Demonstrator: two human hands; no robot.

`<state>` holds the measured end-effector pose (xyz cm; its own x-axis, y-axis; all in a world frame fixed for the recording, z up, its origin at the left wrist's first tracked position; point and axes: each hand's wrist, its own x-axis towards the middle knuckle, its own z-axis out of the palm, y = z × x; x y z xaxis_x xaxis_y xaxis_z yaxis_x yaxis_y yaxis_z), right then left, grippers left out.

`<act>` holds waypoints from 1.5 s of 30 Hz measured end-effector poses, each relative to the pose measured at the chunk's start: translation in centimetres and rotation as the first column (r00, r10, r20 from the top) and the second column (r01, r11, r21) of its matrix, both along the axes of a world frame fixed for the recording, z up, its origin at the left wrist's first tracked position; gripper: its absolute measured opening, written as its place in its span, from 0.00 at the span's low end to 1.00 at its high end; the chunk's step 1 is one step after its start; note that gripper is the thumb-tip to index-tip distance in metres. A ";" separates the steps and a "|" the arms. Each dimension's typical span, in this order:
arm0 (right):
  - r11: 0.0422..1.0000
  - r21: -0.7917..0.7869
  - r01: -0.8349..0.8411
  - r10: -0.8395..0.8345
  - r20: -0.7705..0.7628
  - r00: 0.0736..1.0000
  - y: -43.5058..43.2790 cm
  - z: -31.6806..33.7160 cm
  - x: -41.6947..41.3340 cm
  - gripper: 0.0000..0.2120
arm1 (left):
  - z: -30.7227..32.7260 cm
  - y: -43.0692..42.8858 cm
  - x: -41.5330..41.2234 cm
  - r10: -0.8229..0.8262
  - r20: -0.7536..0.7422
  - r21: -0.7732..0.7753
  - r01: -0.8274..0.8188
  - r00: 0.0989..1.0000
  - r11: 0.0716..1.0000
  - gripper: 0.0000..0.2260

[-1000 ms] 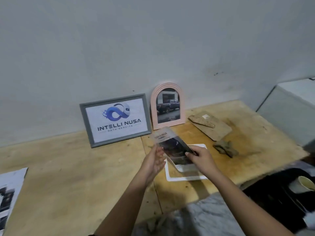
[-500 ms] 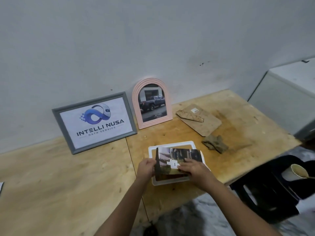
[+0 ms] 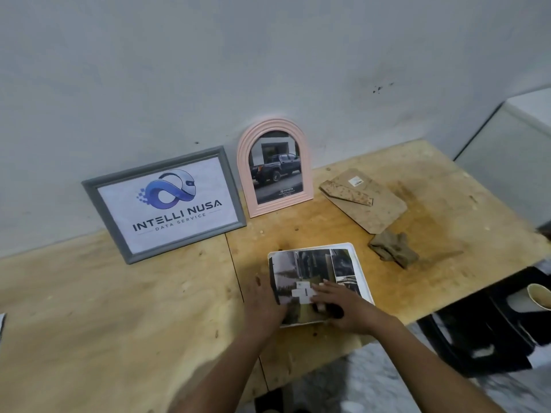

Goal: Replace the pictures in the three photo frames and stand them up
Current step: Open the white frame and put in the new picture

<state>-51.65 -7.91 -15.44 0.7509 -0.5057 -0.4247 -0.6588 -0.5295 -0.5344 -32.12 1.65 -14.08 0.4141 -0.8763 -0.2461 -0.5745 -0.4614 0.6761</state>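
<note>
A white photo frame [image 3: 361,274] lies flat near the table's front edge with a dark printed picture [image 3: 313,272] laid on it. My left hand [image 3: 264,302] rests at the picture's left edge. My right hand [image 3: 343,302] presses flat on the picture's lower part, fingers straight. A grey frame [image 3: 162,202] with a logo print stands leaning on the wall at the back left. Beside it stands a pink arched frame [image 3: 275,166] showing a dark pickup truck.
A brown backing board [image 3: 369,201] with its stand lies at the back right, and a small brown scrap [image 3: 392,248] lies in front of it. A black chair [image 3: 483,326] and a paper cup [image 3: 538,296] sit off the table's right edge.
The picture, held up in both hands a second ago, has come down onto the white frame. Both hands now lie on it, and the view has shifted to the right.
</note>
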 end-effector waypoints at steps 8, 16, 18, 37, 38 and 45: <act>0.937 -0.280 0.208 -0.227 -0.037 0.973 -0.1 -0.4 -0.9 0.26 | -1.8 -0.8 -0.3 -0.441 0.176 0.174 0.413 0.880 0.894 0.31; 0.906 -0.264 0.331 -0.310 0.119 0.943 -0.4 -0.2 -0.8 0.16 | -2.4 -2.1 -1.1 -0.315 0.260 0.061 0.310 0.913 0.949 0.21; 0.896 -0.242 0.373 -0.331 0.197 0.923 -2.0 0.3 -1.1 0.12 | -1.7 -3.3 -1.6 -0.219 0.236 -0.021 0.230 0.947 0.973 0.19; 0.718 0.129 0.685 -0.696 0.113 0.709 -28.0 2.7 -9.4 0.20 | -0.3 -24.5 -13.1 0.480 -0.421 0.306 -0.377 0.770 0.874 0.09; 0.709 0.141 0.691 -0.705 0.102 0.702 -28.5 2.4 -9.4 0.22 | -0.4 -24.9 -13.5 0.505 -0.450 0.323 -0.393 0.737 0.861 0.11; 0.692 0.172 0.701 -0.705 -0.045 0.707 -29.6 1.5 -10.2 0.25 | -0.6 -27.1 -15.8 0.574 -0.551 0.364 -0.445 0.605 0.818 0.16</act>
<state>-61.87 -37.50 -13.98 0.2151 -0.8146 -0.5386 -0.7888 0.1802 -0.5876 -47.92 -25.45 -14.68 0.4783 -0.4854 -0.7319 0.3041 -0.6904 0.6565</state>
